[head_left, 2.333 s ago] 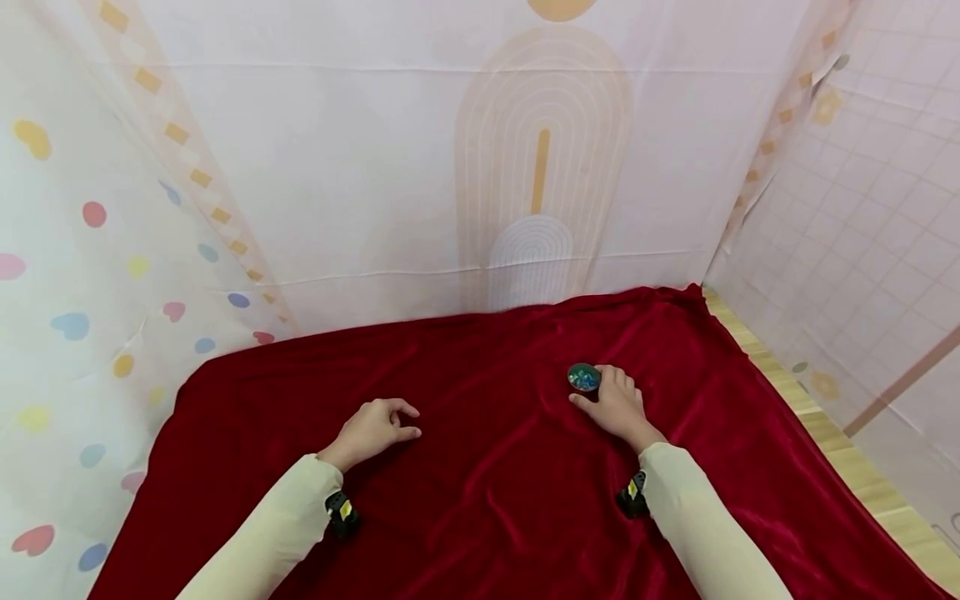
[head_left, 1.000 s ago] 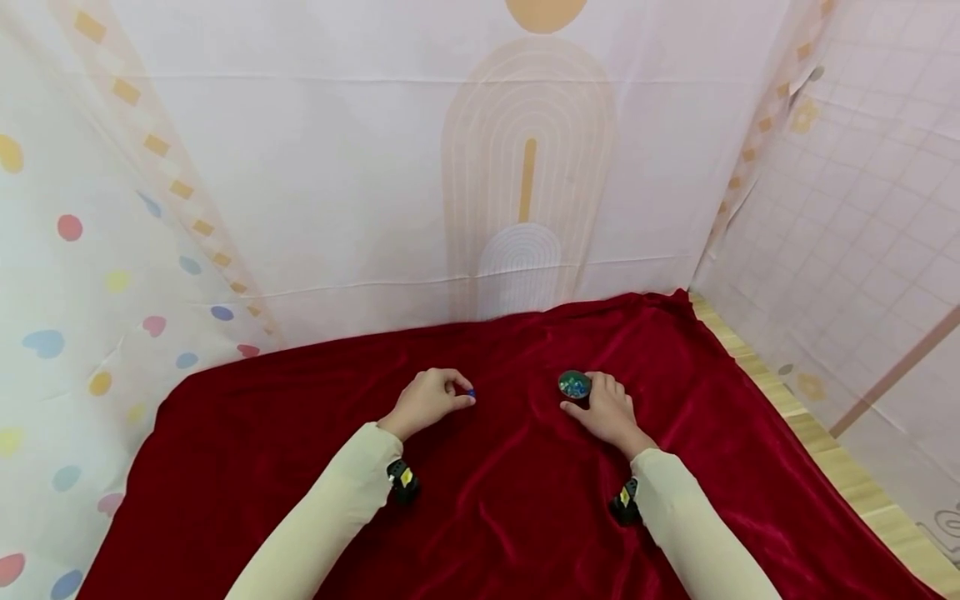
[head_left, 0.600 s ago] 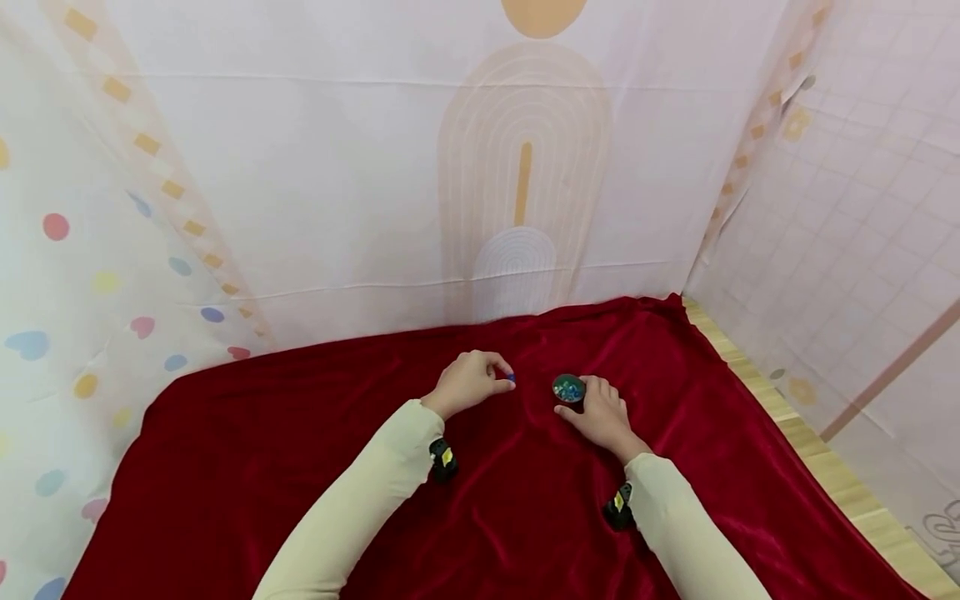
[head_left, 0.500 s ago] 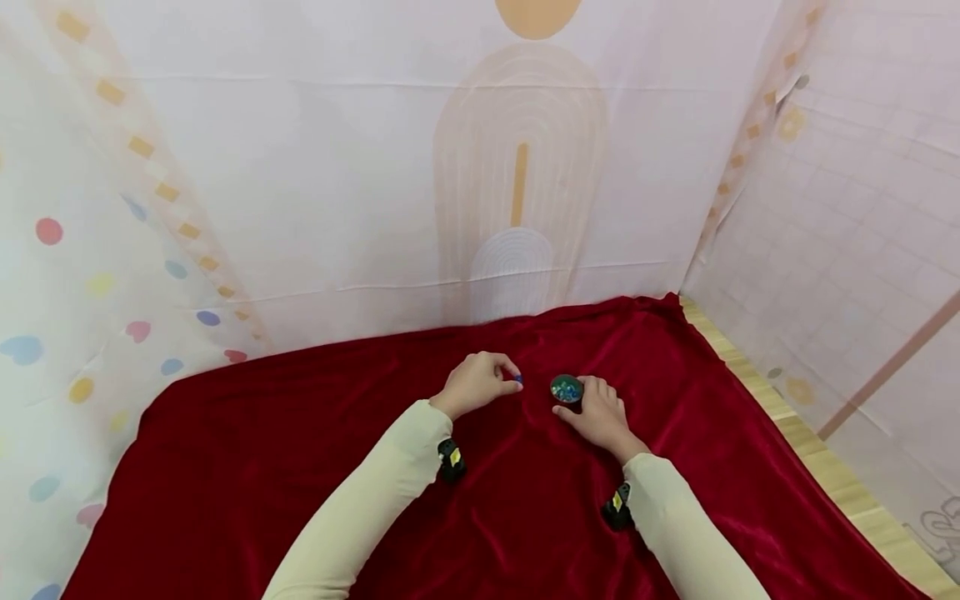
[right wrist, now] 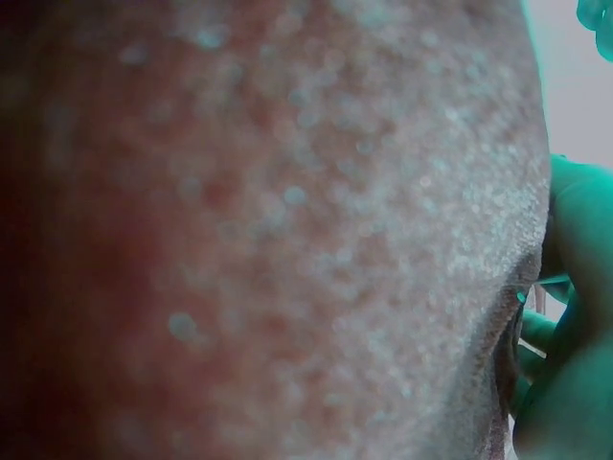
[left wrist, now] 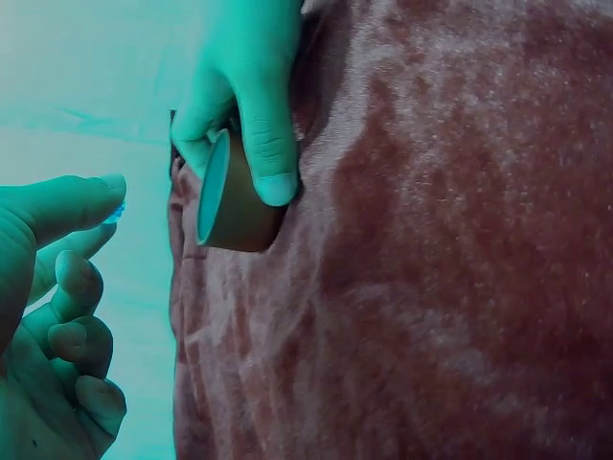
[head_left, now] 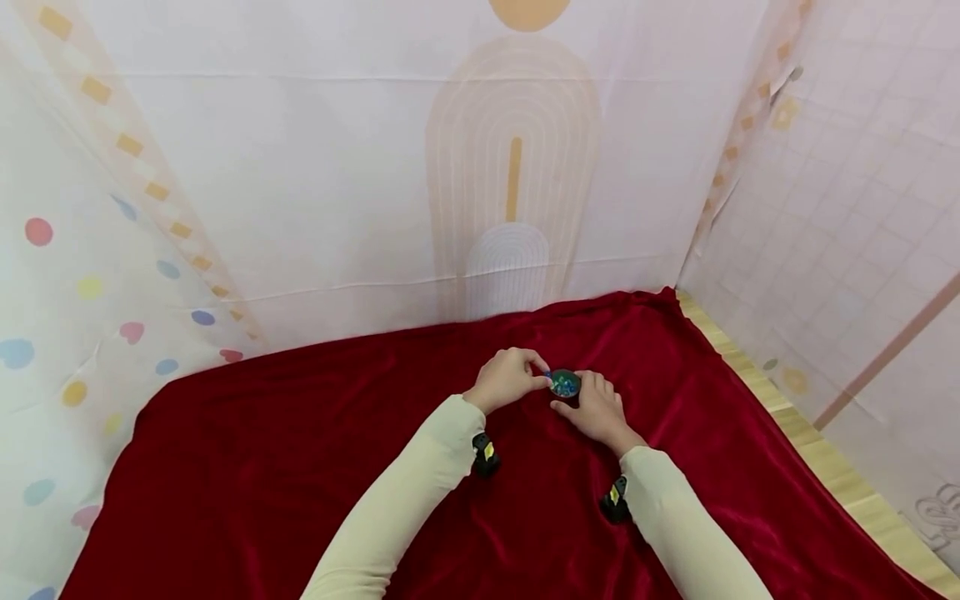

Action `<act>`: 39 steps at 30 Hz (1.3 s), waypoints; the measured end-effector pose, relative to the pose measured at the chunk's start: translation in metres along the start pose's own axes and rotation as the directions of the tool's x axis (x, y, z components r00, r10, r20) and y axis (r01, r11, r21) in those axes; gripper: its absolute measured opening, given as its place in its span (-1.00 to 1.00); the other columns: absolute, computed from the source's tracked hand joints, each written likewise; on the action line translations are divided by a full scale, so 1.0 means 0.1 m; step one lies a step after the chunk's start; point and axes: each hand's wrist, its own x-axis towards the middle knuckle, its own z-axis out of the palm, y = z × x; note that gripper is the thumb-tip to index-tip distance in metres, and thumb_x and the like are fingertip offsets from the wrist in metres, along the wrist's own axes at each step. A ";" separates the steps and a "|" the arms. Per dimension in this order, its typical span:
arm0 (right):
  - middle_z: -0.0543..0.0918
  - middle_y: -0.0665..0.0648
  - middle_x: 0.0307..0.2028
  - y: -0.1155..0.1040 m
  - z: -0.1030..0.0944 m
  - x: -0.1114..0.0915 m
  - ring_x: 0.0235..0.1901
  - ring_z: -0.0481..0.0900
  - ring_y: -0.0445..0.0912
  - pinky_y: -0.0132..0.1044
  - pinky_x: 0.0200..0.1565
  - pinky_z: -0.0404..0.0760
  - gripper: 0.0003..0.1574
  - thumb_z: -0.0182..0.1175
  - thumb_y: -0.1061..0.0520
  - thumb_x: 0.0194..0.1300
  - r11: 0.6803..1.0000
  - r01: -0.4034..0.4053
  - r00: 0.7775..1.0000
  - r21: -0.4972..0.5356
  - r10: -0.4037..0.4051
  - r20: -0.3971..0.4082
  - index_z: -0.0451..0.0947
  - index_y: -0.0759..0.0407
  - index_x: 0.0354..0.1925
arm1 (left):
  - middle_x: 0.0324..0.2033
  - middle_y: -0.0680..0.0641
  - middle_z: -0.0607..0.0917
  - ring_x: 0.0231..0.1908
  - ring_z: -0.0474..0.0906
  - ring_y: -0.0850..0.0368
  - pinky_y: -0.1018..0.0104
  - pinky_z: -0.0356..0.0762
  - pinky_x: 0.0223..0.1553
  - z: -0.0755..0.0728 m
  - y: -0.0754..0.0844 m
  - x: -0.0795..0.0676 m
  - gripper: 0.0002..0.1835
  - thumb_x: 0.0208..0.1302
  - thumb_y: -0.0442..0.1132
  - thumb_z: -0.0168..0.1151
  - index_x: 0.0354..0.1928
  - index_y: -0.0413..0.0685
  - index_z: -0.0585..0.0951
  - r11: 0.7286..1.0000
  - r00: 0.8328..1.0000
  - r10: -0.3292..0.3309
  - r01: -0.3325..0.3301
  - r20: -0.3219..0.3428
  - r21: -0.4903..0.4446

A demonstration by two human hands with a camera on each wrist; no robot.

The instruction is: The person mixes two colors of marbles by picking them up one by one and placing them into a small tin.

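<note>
My left hand [head_left: 510, 379] pinches a small blue piece [left wrist: 116, 215] between thumb and forefinger; its exact kind is too small to tell. In the head view those fingertips are at the left rim of a small round cup [head_left: 564, 377], dark green inside, with several tiny blue and pale pieces in it. My right hand [head_left: 600, 408] grips this cup from the right, thumb on the near side. The left wrist view has the cup's plain outer wall [left wrist: 244, 211] tilted with the right thumb on it. Only part of the right hand [right wrist: 579, 316] appears in the right wrist view.
Crumpled red velvet cloth [head_left: 315, 450] covers the table, whose pale wooden edge [head_left: 795, 433] shows at the right. Printed fabric hangings [head_left: 337, 167] close off the back and both sides. Each wrist wears a black camera [head_left: 486, 454].
My left hand has moved rightward from the cloth's left side, picking up the blue piece on the way and bringing it to the cup. The right hand has kept hold of the cup throughout.
</note>
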 end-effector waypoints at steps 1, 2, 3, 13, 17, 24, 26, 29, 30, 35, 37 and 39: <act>0.36 0.33 0.18 0.00 0.01 -0.01 0.20 0.27 0.22 0.11 0.12 0.29 -0.14 0.26 -0.15 0.25 1.000 -0.005 1.000 0.001 0.005 0.001 0.19 0.32 0.26 | -0.61 0.05 0.55 -0.59 0.36 0.23 0.41 0.26 -0.60 0.02 0.00 0.01 -0.81 0.19 -0.10 0.35 -0.18 0.03 0.72 1.000 1.000 0.001 -0.001 0.006 0.006; 0.36 0.33 0.17 0.00 0.01 -0.02 0.20 0.27 0.22 0.11 0.12 0.30 -0.14 0.26 -0.15 0.25 1.000 -0.008 1.000 0.003 0.008 0.002 0.19 0.32 0.26 | -0.61 0.05 0.56 -0.60 0.36 0.23 0.41 0.26 -0.60 0.05 0.00 0.01 -0.80 0.19 -0.10 0.35 -0.17 0.03 0.72 1.000 1.000 0.002 -0.002 0.013 0.010; 0.36 0.33 0.17 0.01 0.03 -0.03 0.20 0.27 0.22 0.10 0.11 0.30 -0.14 0.26 -0.15 0.25 1.000 -0.009 1.000 0.003 0.009 0.002 0.19 0.32 0.26 | -0.61 0.05 0.56 -0.61 0.36 0.23 0.41 0.26 -0.60 0.07 -0.01 0.01 -0.80 0.19 -0.10 0.35 -0.17 0.02 0.72 1.000 1.000 0.002 -0.002 0.021 0.011; 0.36 0.29 0.18 -0.02 0.15 -0.02 0.21 0.26 0.19 0.08 0.14 0.30 -0.15 0.24 -0.18 0.25 1.000 0.008 1.000 0.007 -0.008 0.008 0.19 0.29 0.27 | -0.60 0.06 0.56 -0.60 0.35 0.23 0.41 0.26 -0.59 0.22 -0.12 0.01 -0.83 0.18 -0.11 0.37 -0.21 0.04 0.72 1.000 1.000 -0.016 0.016 0.023 0.003; 0.36 0.30 0.19 -0.05 0.16 0.00 0.22 0.26 0.21 0.10 0.14 0.30 -0.16 0.23 -0.16 0.27 1.000 0.024 1.000 0.009 -0.024 0.019 0.19 0.30 0.27 | -0.57 0.06 0.58 -0.58 0.39 0.23 0.40 0.29 -0.57 0.24 -0.13 0.01 -0.78 0.20 -0.08 0.35 -0.14 0.06 0.71 1.000 1.000 -0.026 0.027 0.014 -0.016; 0.37 0.31 0.17 -0.07 0.19 0.02 0.21 0.27 0.22 0.12 0.15 0.31 -0.17 0.24 -0.16 0.26 0.999 0.043 0.999 -0.002 -0.043 0.014 0.20 0.30 0.26 | -0.55 0.06 0.58 -0.59 0.40 0.23 0.40 0.32 -0.58 0.19 -0.19 -0.04 -0.60 0.23 -0.03 0.32 0.10 0.07 0.63 1.000 1.000 -0.019 0.019 -0.019 -0.007; 0.37 0.31 0.17 -0.07 0.18 0.03 0.21 0.28 0.22 0.13 0.15 0.31 -0.16 0.25 -0.15 0.25 0.999 0.043 0.999 0.000 -0.043 0.007 0.20 0.30 0.25 | -0.56 0.06 0.57 -0.60 0.40 0.23 0.40 0.31 -0.59 0.15 -0.23 -0.06 -0.60 0.23 -0.02 0.31 0.10 0.07 0.62 1.000 0.999 -0.019 0.019 -0.031 0.002; 0.36 0.32 0.19 -0.04 0.16 0.05 0.23 0.27 0.23 0.14 0.16 0.30 -0.15 0.26 -0.15 0.24 0.999 0.042 0.999 -0.001 -0.042 0.000 0.21 0.30 0.26 | -0.59 0.07 0.55 -0.61 0.38 0.23 0.41 0.29 -0.60 0.07 -0.30 -0.12 -0.61 0.23 -0.01 0.30 0.08 0.07 0.63 1.000 0.999 -0.024 0.025 -0.045 0.015; 0.36 0.32 0.20 -0.03 0.15 0.06 0.23 0.27 0.23 0.15 0.16 0.30 -0.15 0.26 -0.15 0.24 0.999 0.042 0.999 -0.002 -0.042 -0.001 0.21 0.30 0.26 | -0.60 0.07 0.54 -0.62 0.37 0.23 0.41 0.29 -0.60 0.05 -0.34 -0.14 -0.61 0.24 -0.01 0.30 0.08 0.07 0.63 0.999 0.999 -0.024 0.025 -0.048 0.021; 0.33 0.34 0.24 0.05 0.13 0.06 0.25 0.25 0.24 0.16 0.20 0.28 -0.10 0.26 -0.18 0.24 0.999 0.038 0.999 -0.010 -0.038 0.016 0.20 0.32 0.29 | -0.56 0.07 0.56 -0.59 0.40 0.22 0.37 0.33 -0.56 -0.06 -0.49 -0.34 -0.58 0.24 0.02 0.28 0.09 0.03 0.62 0.998 0.997 -0.033 0.036 -0.068 0.055; 0.31 0.36 0.26 0.07 0.11 0.06 0.26 0.25 0.26 0.17 0.21 0.27 -0.05 0.26 -0.19 0.23 0.999 0.040 0.999 0.000 -0.040 0.024 0.17 0.35 0.32 | -0.46 0.06 0.63 -0.48 0.49 0.19 0.32 0.44 -0.46 -0.13 -0.55 -0.42 -0.54 0.23 0.06 0.28 0.11 0.03 0.61 0.995 0.996 -0.039 0.046 -0.084 0.086; 0.27 0.40 0.29 0.09 0.09 0.06 0.29 0.22 0.30 0.20 0.24 0.25 0.00 0.26 -0.18 0.24 0.999 0.036 0.999 0.037 -0.037 0.034 0.11 0.38 0.35 | -0.31 0.03 0.70 -0.33 0.58 0.13 0.23 0.53 -0.31 -0.19 -0.61 -0.50 -0.48 0.23 0.10 0.27 0.16 0.01 0.59 0.992 0.993 -0.039 0.052 -0.108 0.118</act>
